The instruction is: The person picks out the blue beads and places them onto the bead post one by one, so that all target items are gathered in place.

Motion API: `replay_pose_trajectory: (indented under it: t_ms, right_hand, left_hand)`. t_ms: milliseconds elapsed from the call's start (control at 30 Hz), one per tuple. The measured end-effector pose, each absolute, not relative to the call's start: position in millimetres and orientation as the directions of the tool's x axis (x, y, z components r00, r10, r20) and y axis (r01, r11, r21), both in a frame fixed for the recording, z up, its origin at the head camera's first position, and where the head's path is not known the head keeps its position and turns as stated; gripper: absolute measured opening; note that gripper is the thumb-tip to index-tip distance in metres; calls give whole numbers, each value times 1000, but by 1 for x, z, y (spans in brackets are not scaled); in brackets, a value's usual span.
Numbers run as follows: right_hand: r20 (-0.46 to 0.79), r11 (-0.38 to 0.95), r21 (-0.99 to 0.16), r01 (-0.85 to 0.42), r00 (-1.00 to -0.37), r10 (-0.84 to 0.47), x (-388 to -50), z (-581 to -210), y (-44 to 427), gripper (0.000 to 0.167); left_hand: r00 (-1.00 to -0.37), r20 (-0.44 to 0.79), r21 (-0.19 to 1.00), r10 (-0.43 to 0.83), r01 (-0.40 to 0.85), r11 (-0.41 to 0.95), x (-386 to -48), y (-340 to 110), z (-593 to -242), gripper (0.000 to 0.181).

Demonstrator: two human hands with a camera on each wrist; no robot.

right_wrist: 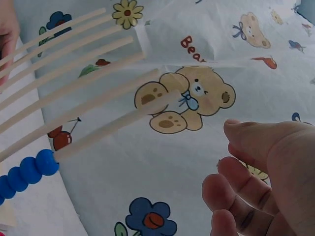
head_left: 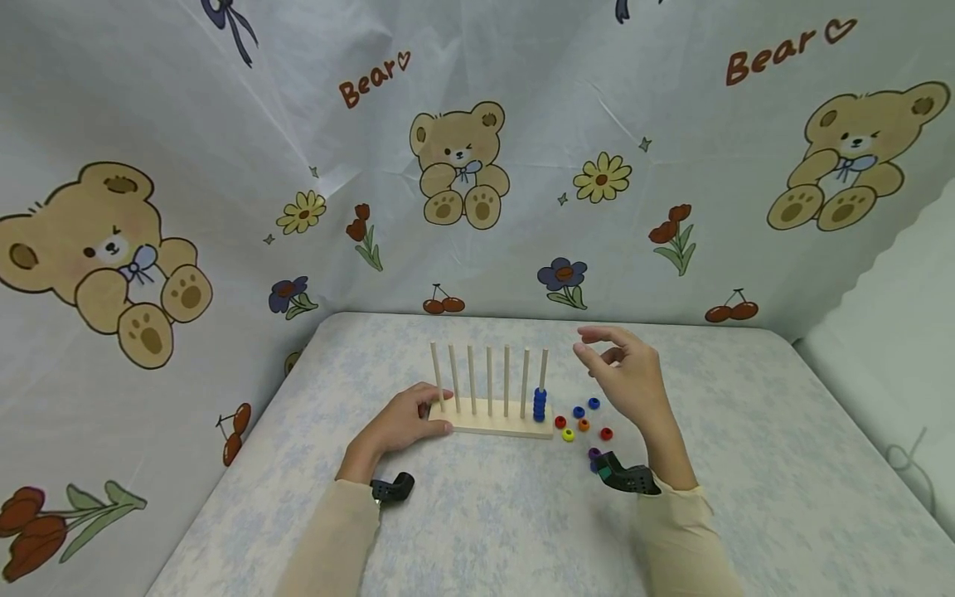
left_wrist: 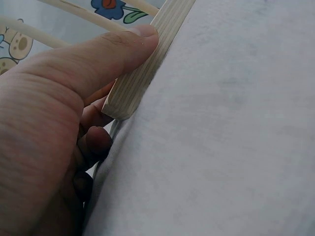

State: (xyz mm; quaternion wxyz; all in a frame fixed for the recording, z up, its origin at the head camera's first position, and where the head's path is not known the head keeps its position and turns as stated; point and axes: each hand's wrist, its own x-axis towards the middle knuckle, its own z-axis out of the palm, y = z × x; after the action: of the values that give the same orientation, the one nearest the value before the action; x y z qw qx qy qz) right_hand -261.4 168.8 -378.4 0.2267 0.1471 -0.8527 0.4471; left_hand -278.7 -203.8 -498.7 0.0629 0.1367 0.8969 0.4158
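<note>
A pale wooden base (head_left: 496,423) with a row of several upright pegs (head_left: 488,373) stands on the table. Several blue beads (head_left: 540,405) are stacked on its rightmost peg. My left hand (head_left: 406,417) grips the base's left end; in the left wrist view its thumb (left_wrist: 133,46) lies along the front edge, with fingers behind. Above and right of the pegs, my right hand (head_left: 625,377) hovers with loosely bent fingers. Nothing shows between its thumb and fingers in the right wrist view, where the blue bead stack (right_wrist: 29,172) appears at lower left.
Loose beads lie right of the base: two blue, including one blue bead (head_left: 593,404), an orange bead (head_left: 584,425), a yellow bead (head_left: 568,434) and two red, including one red bead (head_left: 607,434). A purple bead (head_left: 594,453) sits near the right wrist camera. A bear-print cloth (head_left: 522,274) hangs behind.
</note>
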Motion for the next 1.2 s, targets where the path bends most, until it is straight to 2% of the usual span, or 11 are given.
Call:
replay_pose_trajectory:
  t_ms: [433, 833, 1200]
  right_hand:
    - [497, 553, -734, -393, -867, 43, -263, -374, 201, 33]
    - [350, 620, -709, -338, -931, -107, -274, -393, 211, 35]
    - [223, 672, -693, -261, -964, -144, -285, -414, 222, 38]
  left_hand:
    - [-955, 13, 760, 298, 203, 618, -280, -204, -497, 50]
    - [-955, 5, 765, 298, 195, 614, -278, -203, -496, 49]
    - [-955, 11, 752, 295, 202, 627, -279, -204, -497, 47]
